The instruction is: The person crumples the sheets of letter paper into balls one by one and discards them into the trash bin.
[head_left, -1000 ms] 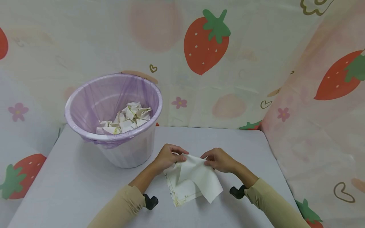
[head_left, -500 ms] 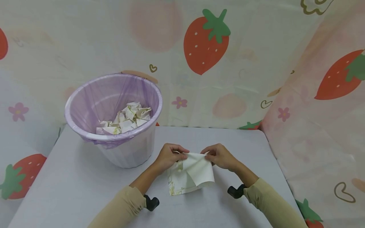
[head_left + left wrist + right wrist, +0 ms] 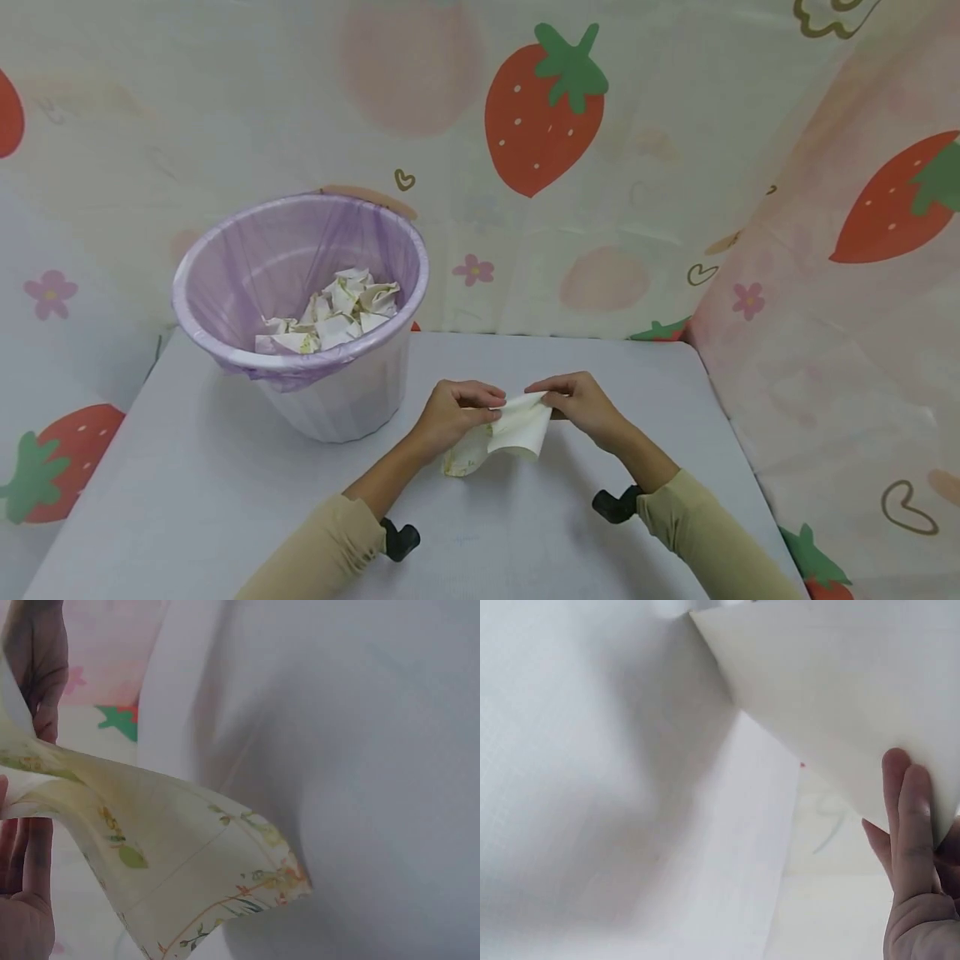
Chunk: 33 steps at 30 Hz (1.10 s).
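Note:
A sheet of white paper (image 3: 521, 427) with a printed floral border hangs bent and partly folded between my two hands, just above the table. My left hand (image 3: 452, 419) pinches its left part between thumb and fingers. My right hand (image 3: 588, 407) pinches the upper right edge. In the left wrist view the paper (image 3: 187, 847) curls, its leaf and flower border facing the camera and its lower corner hanging free. The right wrist view shows the plain back of the paper (image 3: 832, 682), with my right hand's fingers (image 3: 913, 825) against it.
A white bin (image 3: 341, 408) with a purple liner stands at the back left of the white table (image 3: 480, 533). Several crumpled papers (image 3: 337, 312) lie inside it. Strawberry-printed cloth (image 3: 645, 192) hangs behind and to the right. Black wrist pieces (image 3: 401, 540) stick out by both sleeves.
The paper has drawn up toward my hands, its lower edge rising off the table and curling over. My right hand has lifted slightly; my left has shifted a little right.

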### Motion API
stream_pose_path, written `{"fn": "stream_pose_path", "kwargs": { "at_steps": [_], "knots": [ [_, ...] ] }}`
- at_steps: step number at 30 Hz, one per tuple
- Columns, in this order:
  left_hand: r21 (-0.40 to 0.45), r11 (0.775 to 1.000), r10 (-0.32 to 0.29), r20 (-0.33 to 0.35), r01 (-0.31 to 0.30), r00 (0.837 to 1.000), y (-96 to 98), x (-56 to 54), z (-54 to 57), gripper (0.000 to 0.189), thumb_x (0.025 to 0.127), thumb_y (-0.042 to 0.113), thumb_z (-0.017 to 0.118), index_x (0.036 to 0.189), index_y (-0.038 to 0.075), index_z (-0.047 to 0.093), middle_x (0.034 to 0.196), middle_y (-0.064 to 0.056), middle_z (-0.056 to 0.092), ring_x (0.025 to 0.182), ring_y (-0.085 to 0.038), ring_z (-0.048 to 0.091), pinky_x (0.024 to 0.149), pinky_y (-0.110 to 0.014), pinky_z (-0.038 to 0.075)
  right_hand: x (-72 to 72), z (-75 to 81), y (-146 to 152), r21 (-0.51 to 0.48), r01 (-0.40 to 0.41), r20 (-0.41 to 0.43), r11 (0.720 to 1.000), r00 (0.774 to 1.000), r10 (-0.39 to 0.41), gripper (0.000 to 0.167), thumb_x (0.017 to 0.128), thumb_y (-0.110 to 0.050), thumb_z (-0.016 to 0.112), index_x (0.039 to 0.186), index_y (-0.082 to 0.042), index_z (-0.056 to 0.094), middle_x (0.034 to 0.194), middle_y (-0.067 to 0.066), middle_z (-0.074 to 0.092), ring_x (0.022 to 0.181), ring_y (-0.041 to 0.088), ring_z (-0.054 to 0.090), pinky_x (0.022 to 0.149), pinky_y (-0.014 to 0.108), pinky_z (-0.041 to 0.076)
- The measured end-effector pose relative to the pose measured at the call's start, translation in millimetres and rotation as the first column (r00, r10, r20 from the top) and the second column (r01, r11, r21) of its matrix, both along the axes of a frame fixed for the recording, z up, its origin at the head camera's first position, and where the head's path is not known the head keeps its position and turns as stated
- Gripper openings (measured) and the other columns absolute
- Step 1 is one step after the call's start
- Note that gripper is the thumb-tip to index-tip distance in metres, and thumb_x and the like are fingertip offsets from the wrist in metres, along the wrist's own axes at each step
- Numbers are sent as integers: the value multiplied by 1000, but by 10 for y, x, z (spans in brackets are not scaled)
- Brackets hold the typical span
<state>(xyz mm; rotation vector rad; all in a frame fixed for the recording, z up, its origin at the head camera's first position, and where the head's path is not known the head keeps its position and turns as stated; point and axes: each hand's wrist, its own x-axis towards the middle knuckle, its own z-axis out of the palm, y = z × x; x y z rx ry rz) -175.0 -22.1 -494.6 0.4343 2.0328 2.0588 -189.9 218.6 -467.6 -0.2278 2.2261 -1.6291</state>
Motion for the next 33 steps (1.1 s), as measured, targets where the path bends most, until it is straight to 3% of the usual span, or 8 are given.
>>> {"fn": "stream_pose_path", "kwargs": {
  "at_steps": [4, 7, 13, 18, 23, 28, 33],
  "knots": [
    [-4, 1000, -13, -16, 13, 1000, 5, 14, 33, 15, 84, 1, 77, 99, -1, 78, 115, -12, 72, 113, -25, 65, 87, -30, 55, -5, 7, 16, -103, -22, 21, 994, 999, 24, 31, 96, 4, 47, 121, 16, 62, 126, 28, 61, 101, 21, 67, 86, 36, 57],
    [0, 1000, -29, -8, 29, 1000, -1, 20, 48, 15, 85, 1, 76, 100, -1, 77, 115, -13, 72, 113, -26, 65, 90, -32, 54, 0, 26, 48, -148, -69, 28, 987, 997, 74, 35, 95, 2, 46, 125, 15, 60, 129, 27, 60, 105, 22, 67, 90, 38, 55],
    [45, 997, -68, 17, 67, 998, -18, 31, 69, 19, 86, -1, 75, 105, -3, 76, 117, -15, 71, 111, -28, 66, 88, -34, 55, 4, 43, 91, -95, -141, -19, 985, 990, 140, 37, 93, -5, 68, 128, 6, 62, 125, 18, 65, 103, 29, 70, 90, 41, 56],
    [38, 994, -102, 39, 101, 994, -33, 54, 64, 26, 89, 2, 73, 114, -3, 72, 118, -13, 70, 105, -23, 68, 84, -32, 55, 3, 42, 54, -79, -105, -91, 991, 991, 97, 28, 92, -3, 69, 118, 7, 67, 116, 21, 68, 97, 28, 72, 83, 43, 58],
    [48, 996, -80, 91, 75, 993, -83, 73, 48, 28, 92, -1, 67, 119, -10, 67, 118, -20, 69, 96, -16, 67, 81, -28, 54, -1, 55, 11, -24, -57, -174, 998, 983, 52, 22, 92, -2, 69, 111, 9, 69, 107, 21, 70, 89, 27, 73, 79, 37, 59],
    [144, 986, -110, 150, 89, 983, -105, 76, 42, 31, 97, -3, 56, 124, -18, 59, 121, -25, 65, 98, -14, 66, 88, -32, 55, -5, 71, -14, -29, -33, -224, 999, 974, 26, 22, 92, -2, 69, 109, 12, 68, 103, 25, 71, 88, 33, 73, 77, 36, 59],
    [301, 945, -190, 182, 129, 965, -140, 101, 43, 43, 103, 12, 38, 124, -21, 55, 118, -14, 66, 103, -18, 64, 96, -36, 52, -1, 79, -26, -37, 4, -243, 999, 970, -13, 21, 92, -1, 69, 108, 12, 68, 102, 25, 71, 87, 35, 73, 76, 36, 60]
  ]
}}
